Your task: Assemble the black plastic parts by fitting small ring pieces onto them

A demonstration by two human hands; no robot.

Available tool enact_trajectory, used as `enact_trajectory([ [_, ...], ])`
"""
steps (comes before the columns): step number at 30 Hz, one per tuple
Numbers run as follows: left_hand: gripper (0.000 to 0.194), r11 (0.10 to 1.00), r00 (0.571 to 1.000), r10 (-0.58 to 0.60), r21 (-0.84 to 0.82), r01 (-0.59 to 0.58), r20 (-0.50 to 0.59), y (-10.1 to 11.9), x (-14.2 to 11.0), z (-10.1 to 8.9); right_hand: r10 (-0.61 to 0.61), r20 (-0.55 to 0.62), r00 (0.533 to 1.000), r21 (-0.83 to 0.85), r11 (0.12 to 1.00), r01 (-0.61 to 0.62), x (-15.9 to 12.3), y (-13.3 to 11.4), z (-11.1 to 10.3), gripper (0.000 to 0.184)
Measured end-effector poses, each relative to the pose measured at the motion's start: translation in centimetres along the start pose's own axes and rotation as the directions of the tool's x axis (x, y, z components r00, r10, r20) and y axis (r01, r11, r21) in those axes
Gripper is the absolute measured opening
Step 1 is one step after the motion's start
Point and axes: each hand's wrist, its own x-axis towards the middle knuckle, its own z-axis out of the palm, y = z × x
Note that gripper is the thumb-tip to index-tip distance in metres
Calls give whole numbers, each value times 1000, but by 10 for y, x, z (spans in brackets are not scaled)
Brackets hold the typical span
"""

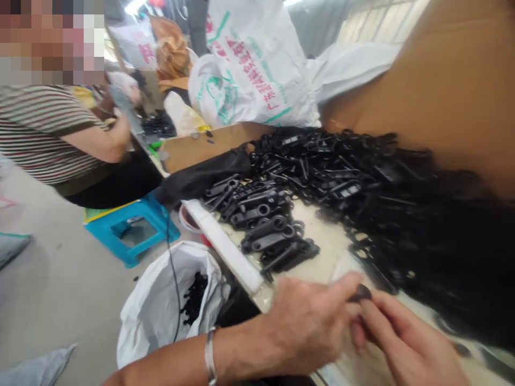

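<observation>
My left hand (308,324), with a silver bangle on its wrist, is closed at the table's front edge. My right hand (412,343) meets it from the right, also closed. Between their fingertips shows the rounded end of a small black plastic part (362,292); most of it is hidden and the hands are blurred. Just beyond my left hand lies a row of black plastic parts with ringed ends (273,236), stacked side by side. A larger heap of loose black parts (341,166) spreads behind and to the right.
A white sack (140,311) with black pieces inside stands below the table's left edge. Beyond it are a blue stool (132,230) and a seated person in a striped shirt (52,134). Cardboard (454,96) rises behind the heap, beside printed white sacks (253,59).
</observation>
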Motion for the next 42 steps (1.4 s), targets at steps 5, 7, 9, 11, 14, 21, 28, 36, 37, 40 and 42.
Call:
enact_trajectory([
  [5, 47, 967, 991, 58, 255, -26, -119, -3, 8, -11, 100, -50, 994, 192, 977, -89, 8, -44, 26, 47],
  [7, 49, 928, 982, 105, 370, -40, -155, -6, 12, -14, 89, -17, 996, 199, 976, -84, 15, -47, 26, 48],
  [9, 48, 881, 964, 151, 473, -31, -218, -7, 15, -24, 42, 10, 999, 79, 996, -43, 21, -40, 11, 46],
  [11, 44, 831, 921, 178, 555, 48, -346, -9, 18, -42, -17, -84, 996, -199, 980, 0, 27, -23, -20, 41],
  [14, 41, 752, 836, 199, 627, 204, -511, -18, 27, -77, -95, -321, 942, -524, 847, -93, 33, 8, -70, 40],
  [21, 48, 618, 938, -18, 734, 283, -346, -54, 56, -120, -189, -131, 973, -716, 697, 38, 34, 21, -56, 24],
  [28, 41, 765, 850, 180, 614, 196, -496, -30, 38, -96, -184, -281, 942, -587, 810, -17, 23, 15, -49, 26],
  [36, 51, 597, 950, -300, -759, 260, 90, 8, 25, 30, 247, 28, 969, 462, 856, -232, -39, -18, -9, 31],
  [37, 46, 500, 941, -307, -817, 287, 143, 8, 28, 37, 250, 24, 968, 328, 913, -244, -42, -16, -16, 30],
  [40, 34, 359, 917, -338, -872, 334, 212, 6, 34, 41, 202, -140, 969, -317, 918, -237, -47, 2, -59, 34],
  [42, 33, 344, 891, -391, -862, 373, 229, 4, 35, 36, 149, -287, 946, -495, 823, -280, -47, 20, -94, 36],
])
